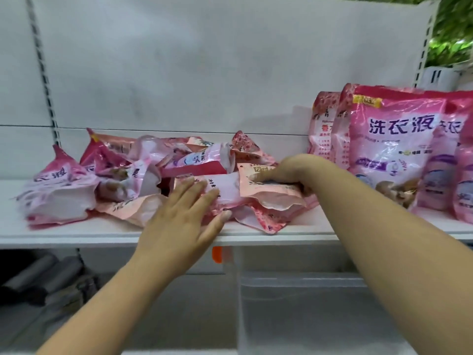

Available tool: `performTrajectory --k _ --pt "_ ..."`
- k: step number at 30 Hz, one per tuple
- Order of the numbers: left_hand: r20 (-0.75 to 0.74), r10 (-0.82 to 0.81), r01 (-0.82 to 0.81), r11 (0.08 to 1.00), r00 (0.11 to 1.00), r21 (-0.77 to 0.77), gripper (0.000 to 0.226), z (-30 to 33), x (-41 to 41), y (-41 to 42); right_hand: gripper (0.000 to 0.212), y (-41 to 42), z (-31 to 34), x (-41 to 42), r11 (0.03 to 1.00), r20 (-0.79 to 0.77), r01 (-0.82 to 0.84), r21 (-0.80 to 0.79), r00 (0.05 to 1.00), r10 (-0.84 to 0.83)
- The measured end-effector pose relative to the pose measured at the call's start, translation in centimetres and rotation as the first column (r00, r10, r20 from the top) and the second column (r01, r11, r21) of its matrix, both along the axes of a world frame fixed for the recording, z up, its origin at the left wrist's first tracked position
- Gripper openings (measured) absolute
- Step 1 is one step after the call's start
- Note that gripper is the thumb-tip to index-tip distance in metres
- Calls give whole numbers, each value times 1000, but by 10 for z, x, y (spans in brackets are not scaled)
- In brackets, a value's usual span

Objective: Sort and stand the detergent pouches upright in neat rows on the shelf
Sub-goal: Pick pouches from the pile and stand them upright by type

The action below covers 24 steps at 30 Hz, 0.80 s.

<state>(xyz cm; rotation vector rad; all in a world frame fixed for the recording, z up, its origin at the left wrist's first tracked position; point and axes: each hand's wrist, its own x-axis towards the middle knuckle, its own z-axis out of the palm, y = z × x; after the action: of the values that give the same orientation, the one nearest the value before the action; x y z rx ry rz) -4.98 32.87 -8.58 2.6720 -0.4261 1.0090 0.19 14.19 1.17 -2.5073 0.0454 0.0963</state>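
The left hand (179, 213) lies flat with its fingers straight and spread, palm down on a pale pink pouch (225, 190) at the front of the heap, holding nothing. The right hand (284, 172) reaches in from the right with its fingers curled round the edge of a salmon-pink pouch (268, 193) that lies on top of the heap, just beside the left hand's fingertips. Both pouches belong to a loose pile of pink detergent pouches (122, 175) lying flat and crumpled across the left and middle of the white shelf (76, 233), some overlapping, one with its corner hanging over the front edge. To the right of the right forearm, several pouches stand upright (391, 149) against each other in rows, the front ones bright pink with large blue lettering, the ones behind a paler pink. Behind everything is the white back panel (204, 60) with a slotted upright (43, 70) at the left. Below the shelf edge sit an orange tag (217, 254) and a clear plastic bin (294, 303).
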Motion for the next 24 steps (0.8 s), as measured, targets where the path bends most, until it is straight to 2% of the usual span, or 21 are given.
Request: performTrajectory --k 2,4,6,9,11,12,13,14,16,17,19,20,21,23,24 --pt "25 -6 5 999 1000 33 97 -1 3 3 40 -7 -2 -5 1000 65 23 17 998 -24" --pt "77 23 -32 993 997 115 82 -4 4 4 35 -18 -5 -12 999 204 27 34 978 -33" --pt "76 39 -47 994 996 103 84 -5 3 2 32 -29 -7 -23 968 369 -55 244 928 -40" --pt "-9 12 -11 1000 1000 17 99 12 2 3 44 -42 1 -40 859 559 -146 491 809 -182" --pt "-36 -67 63 992 997 -111 99 33 2 -2 43 -43 10 -44 697 530 -245 674 818 -224" --pt "-75 -141 118 961 987 -251 90 44 2 -8 42 -39 14 -45 583 494 -299 756 844 -209" --pt "-136 -260 183 890 956 -418 74 54 0 -16 41 -33 15 -45 487 467 -335 807 866 -177" --pt "-195 -414 233 776 889 -586 58 63 -1 -27 40 -26 16 -45 422 455 -361 831 878 -145" --pt "-232 -617 242 585 752 -774 42 75 0 -45 40 -8 16 -41 344 465 -410 845 881 -92" --pt "-207 -656 241 525 726 -816 37 79 4 -49 37 -2 16 -37 322 477 -432 842 876 -73" --pt "-112 -631 249 455 767 -855 16 89 15 -46 28 0 17 -30 355 488 -438 826 871 -60" --pt "-71 -588 249 445 805 -860 9 94 22 -37 29 -4 17 -26 440 485 -409 800 872 -70" --pt "-48 -530 241 462 847 -853 7 100 28 -28 33 -11 16 -22 579 480 -351 736 873 -82" --pt "-60 -402 187 548 914 -816 9 113 45 -1 45 -28 6 -13 856 457 -174 487 886 -80" --pt "-75 -347 153 584 935 -797 15 119 54 12 51 -35 -1 -10 935 424 -92 342 903 -66"
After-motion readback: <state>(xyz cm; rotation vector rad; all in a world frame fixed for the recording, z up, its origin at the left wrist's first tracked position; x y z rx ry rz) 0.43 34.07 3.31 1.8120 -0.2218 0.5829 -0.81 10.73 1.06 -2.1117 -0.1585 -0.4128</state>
